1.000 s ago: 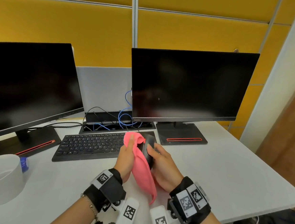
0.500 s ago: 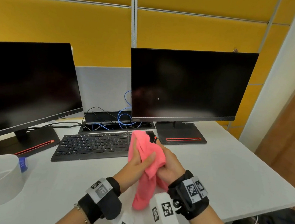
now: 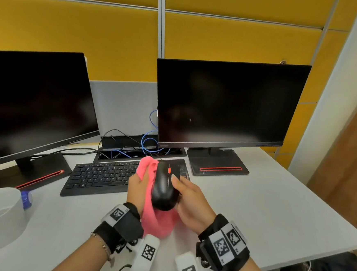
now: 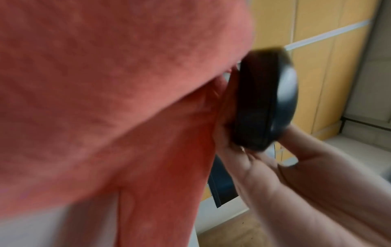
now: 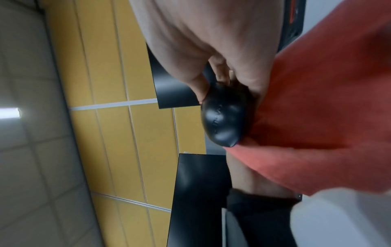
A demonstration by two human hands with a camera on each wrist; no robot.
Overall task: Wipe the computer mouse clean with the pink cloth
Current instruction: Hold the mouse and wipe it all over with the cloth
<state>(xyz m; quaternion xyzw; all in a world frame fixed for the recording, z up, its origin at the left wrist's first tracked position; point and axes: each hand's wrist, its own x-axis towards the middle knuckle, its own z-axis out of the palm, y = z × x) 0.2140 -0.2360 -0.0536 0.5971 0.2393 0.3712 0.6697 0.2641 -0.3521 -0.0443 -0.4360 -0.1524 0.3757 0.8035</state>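
Mouse point(image 3: 165, 187) raised above the desk point(image 3: 274, 207), just in front of the keyboard point(image 3: 101, 177), buttons up. My right hand point(image 3: 191, 202) grips its right side, fingers curled round it. My left hand point(image 3: 138, 189) holds the cloth point(image 3: 156, 221) bunched against its left flank; the cloth's tail hangs below.

Keyboard point(image 3: 103, 177) just beyond hands

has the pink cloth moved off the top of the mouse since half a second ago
Yes. The pink cloth slid left, toward the keyboard side, baring the mouse; the left hand holds it.
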